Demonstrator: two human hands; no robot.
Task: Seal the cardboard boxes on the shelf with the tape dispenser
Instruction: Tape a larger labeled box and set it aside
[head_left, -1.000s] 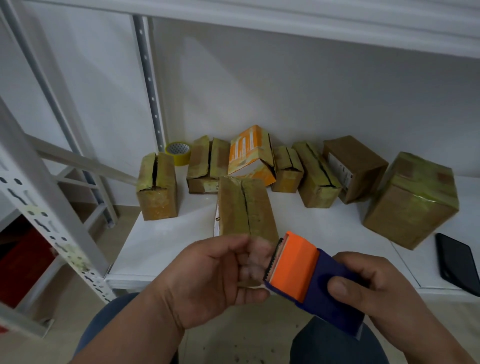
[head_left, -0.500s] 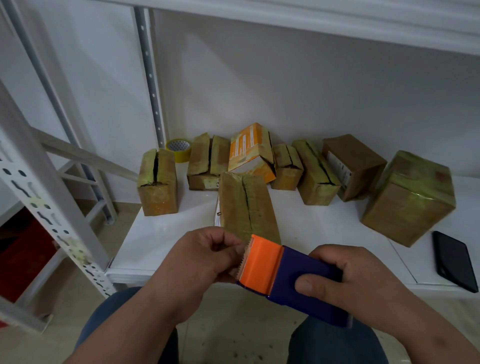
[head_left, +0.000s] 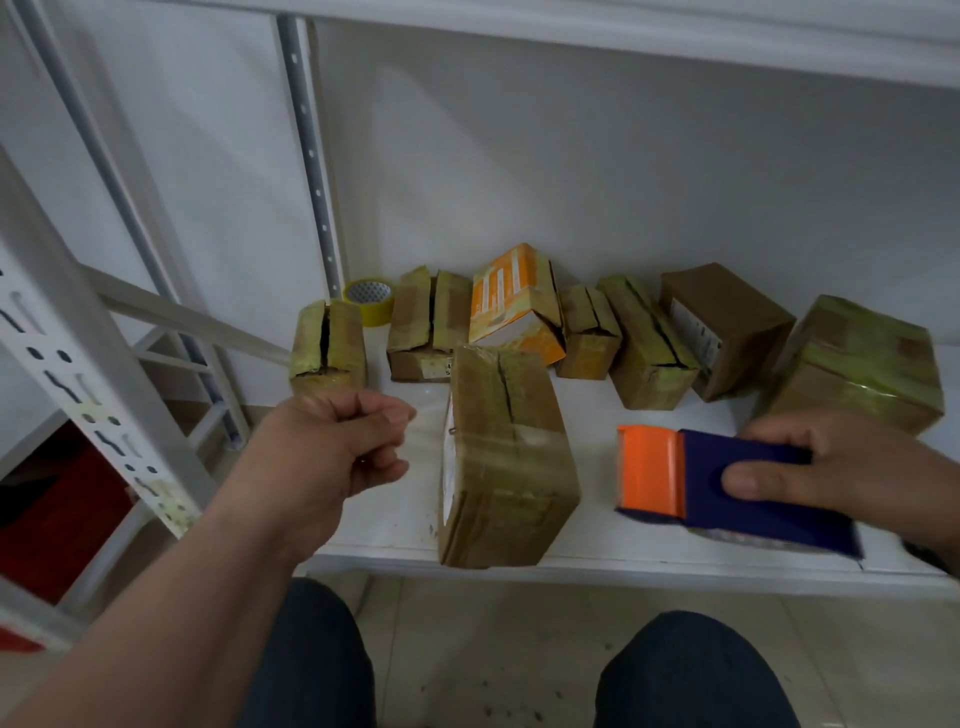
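The right hand (head_left: 831, 467) grips the tape dispenser (head_left: 727, 483) above the shelf (head_left: 623, 564), beside the front box (head_left: 504, 457). The dispenser seems light and stiff (hold its blue body); the left hand (head_left: 343, 441) pinches what I cannot tell.

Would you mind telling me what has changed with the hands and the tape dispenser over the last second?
The hands have parted: the left hand has drawn away to the left from the tape dispenser, fingers curled, possibly pulling tape, though none shows clearly. The right hand keeps its hold and has carried the dispenser rightward over the shelf. The nearest box and the others have stayed put.
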